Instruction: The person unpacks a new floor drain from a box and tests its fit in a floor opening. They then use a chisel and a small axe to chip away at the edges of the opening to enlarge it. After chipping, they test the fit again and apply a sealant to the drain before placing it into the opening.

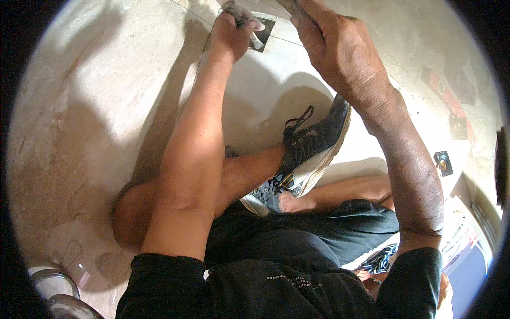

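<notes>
My left hand [232,37] reaches far forward, its fingers closed and grey with dust. It is at the left side of a square dark opening [270,27] in the pale surface. A light, narrow piece [256,41] shows inside that opening, just below the thumb; what the hand grips is mostly hidden. My right hand [340,50] is raised to the right of the opening, apart from the left hand. Its fingers are wrapped round a dark tool handle [289,6]. The tool's other end is outside the picture, so its kind does not show.
My crossed legs with dark lace-up shoes [311,141] lie below the hands. A second square opening with coiled wire [442,163] is at the right. A dark striped bundle [380,260] and a blue object [470,276] lie lower right. A curved metal object [61,282] is lower left.
</notes>
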{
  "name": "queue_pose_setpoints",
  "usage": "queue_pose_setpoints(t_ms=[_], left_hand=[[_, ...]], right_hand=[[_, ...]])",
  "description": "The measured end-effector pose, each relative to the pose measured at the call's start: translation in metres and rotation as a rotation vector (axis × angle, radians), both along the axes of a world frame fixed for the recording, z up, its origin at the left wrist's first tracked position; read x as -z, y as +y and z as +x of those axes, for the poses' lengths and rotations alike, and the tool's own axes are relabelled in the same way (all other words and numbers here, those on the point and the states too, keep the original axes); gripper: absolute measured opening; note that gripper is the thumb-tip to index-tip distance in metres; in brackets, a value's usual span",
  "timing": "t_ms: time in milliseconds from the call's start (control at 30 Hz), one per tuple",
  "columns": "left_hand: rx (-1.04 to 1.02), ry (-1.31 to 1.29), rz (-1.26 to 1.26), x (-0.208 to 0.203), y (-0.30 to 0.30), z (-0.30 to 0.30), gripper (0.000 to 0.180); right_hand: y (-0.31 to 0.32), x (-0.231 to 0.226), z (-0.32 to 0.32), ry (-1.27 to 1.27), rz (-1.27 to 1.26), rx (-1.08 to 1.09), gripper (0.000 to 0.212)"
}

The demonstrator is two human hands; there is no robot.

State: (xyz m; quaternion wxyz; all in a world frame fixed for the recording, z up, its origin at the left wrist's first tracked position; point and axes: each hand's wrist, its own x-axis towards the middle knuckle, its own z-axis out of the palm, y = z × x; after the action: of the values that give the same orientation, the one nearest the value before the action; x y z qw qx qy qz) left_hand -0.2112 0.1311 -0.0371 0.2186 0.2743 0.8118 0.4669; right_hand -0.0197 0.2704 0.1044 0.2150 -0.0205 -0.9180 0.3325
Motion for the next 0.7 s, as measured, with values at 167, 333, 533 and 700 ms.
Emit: queue_pose_setpoints(t_ms=[167,333,533,700], left_hand=[[-0.006,0.096,0.069,0.008,0.001,-0.001,0.008],[0.050,-0.034,0.072,0.004,0.011,0.008,0.007],[0.108,0.149,0.085,0.013,0.003,0.011,0.010],[0.093,0.150,0.044,0.010,0.003,0.010,0.016]], right_hand=[[0.000,0.008,0.000,-0.059,-0.053,0.011,0.040],[0.009,0.014,-0.006,-0.014,-0.049,-0.042,0.040],[0.005,0.007,-0.033,0.192,0.010,-0.029,0.039],[0.002,-0.011,-0.037,-0.466,0.201,-0.097,0.046]])
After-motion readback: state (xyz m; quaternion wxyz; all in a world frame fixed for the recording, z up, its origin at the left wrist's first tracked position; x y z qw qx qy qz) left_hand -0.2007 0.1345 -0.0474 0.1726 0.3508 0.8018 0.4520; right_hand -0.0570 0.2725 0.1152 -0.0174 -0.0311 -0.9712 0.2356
